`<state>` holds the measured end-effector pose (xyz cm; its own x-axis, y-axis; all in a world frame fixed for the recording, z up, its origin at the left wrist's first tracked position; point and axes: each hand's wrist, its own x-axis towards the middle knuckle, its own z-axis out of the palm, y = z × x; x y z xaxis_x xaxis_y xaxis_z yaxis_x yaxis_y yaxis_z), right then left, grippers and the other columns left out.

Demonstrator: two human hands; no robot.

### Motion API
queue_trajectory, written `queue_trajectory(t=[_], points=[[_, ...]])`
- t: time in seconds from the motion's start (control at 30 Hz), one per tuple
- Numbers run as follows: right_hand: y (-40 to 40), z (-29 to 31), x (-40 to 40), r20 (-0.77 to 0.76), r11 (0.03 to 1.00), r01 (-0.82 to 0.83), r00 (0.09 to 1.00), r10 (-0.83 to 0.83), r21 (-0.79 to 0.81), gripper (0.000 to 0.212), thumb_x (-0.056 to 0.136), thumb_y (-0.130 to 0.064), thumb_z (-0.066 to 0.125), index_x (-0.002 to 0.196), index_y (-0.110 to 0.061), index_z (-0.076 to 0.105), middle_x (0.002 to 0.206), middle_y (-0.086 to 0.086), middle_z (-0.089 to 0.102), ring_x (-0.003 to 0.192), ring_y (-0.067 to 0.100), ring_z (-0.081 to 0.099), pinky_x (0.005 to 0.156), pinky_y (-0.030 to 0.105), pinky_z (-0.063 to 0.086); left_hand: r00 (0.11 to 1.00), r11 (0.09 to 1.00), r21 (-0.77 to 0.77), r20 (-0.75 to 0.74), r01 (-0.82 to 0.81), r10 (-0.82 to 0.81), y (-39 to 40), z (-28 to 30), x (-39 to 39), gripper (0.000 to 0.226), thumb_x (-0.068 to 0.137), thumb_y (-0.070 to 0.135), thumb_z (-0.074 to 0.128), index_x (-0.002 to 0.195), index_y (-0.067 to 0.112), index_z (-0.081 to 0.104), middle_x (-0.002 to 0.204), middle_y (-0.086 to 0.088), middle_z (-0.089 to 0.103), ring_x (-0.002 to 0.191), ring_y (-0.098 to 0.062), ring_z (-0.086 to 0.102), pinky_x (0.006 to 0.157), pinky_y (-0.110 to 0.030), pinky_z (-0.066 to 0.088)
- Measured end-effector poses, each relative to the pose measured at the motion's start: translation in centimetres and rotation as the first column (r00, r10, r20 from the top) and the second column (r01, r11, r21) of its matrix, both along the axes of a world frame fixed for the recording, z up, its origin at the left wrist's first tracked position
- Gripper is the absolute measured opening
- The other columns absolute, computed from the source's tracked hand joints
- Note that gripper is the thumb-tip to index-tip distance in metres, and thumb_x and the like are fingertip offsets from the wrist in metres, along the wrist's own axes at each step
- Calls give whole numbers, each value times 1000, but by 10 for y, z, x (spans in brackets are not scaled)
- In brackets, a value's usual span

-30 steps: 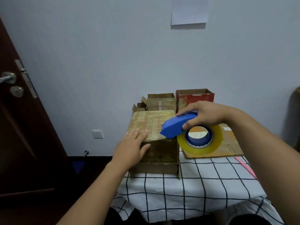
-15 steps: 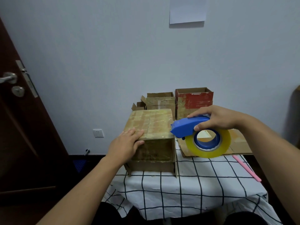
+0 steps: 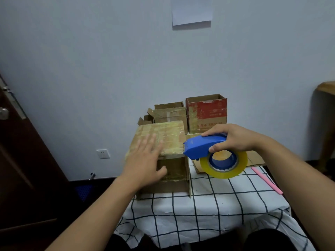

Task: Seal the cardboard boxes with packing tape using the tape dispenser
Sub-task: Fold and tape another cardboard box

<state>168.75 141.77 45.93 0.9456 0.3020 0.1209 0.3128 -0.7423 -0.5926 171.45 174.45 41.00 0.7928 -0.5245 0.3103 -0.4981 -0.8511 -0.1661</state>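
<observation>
Head view shows the desk (image 3: 208, 211) carrying a taped cardboard box (image 3: 161, 140) at its left edge. Left hand (image 3: 145, 160) hovers flat, fingers spread, over the box's near top edge. Right hand (image 3: 233, 140) grips the blue tape dispenser (image 3: 204, 147), whose nose points left at the box's right top corner, just beside it.

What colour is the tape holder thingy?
The tape dispenser is blue, seen in the head view.
</observation>
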Motion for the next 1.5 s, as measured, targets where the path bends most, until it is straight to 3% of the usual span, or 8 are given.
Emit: queue_trajectory(t=[0.1,0.37,0.5,0.6,0.7,1.0,1.3,1.5], points=[[0,-2,-1,6,1000,4,1000,-4,5,44,76,-51,81,113,-61,59,119,-26,58,107,0,56,86,19,43,986,985,-39,-8,167,-168,-37,-4,-5,84,91,63,43,156,27,2,164,4,3,148,-9,-7,113,-33,-8],[-16,-11,-10,22,993,-4,1000,2,119,48,68,-59,77,114,-59,61,108,-40,58,102,-14,55,83,15,41,987,965,-211,-18,153,-161,-43,-15,0,55,101,46,42,152,26,32,156,6,34,144,-9,31,115,-24,14],[-35,-18,-14,17,994,-12,1000,11,105,55,59,-71,74,112,-64,62,117,-29,60,111,3,59,102,38,46,989,965,-220,3,143,-146,-39,-16,-1,48,103,43,41,149,28,39,152,6,41,140,-12,40,111,-25,24],[-36,-13,-16,36,999,-40,998,41,-13,59,57,-81,67,114,-65,60,122,-26,58,115,7,56,105,44,44,989,974,-173,23,147,-145,-40,-18,-4,48,103,41,41,150,33,37,151,2,45,137,-18,44,110,-34,36],[-29,0,-14,14,984,-93,995,96,-154,52,72,-63,75,121,-57,59,120,-20,57,111,5,54,101,35,44,988,978,-144,39,153,-149,-43,-19,-6,48,101,40,46,148,35,40,148,-4,49,134,-25,48,105,-39,42],[11,-9,25,-294,764,-183,956,-9,-618,49,72,-50,79,117,-38,65,95,-20,56,93,13,58,75,29,46,990,984,-118,-39,131,-136,-39,-18,-5,47,104,41,34,152,40,29,156,0,36,142,-21,36,113,-38,32],[-8,-87,0,54,951,287,958,-282,-116,61,78,-55,72,134,-36,57,112,-14,54,99,11,53,82,31,45,986,986,-92,-79,138,-145,-40,-12,0,50,104,47,27,153,46,18,161,7,24,147,-14,25,115,-32,24],[0,-140,-21,257,928,350,916,-309,-131,70,78,-57,67,141,-34,47,131,-13,51,111,17,49,82,32,43,980,984,-105,-120,144,-157,-41,-8,-2,49,105,46,26,153,43,18,161,6,23,148,-14,22,115,-34,25]])
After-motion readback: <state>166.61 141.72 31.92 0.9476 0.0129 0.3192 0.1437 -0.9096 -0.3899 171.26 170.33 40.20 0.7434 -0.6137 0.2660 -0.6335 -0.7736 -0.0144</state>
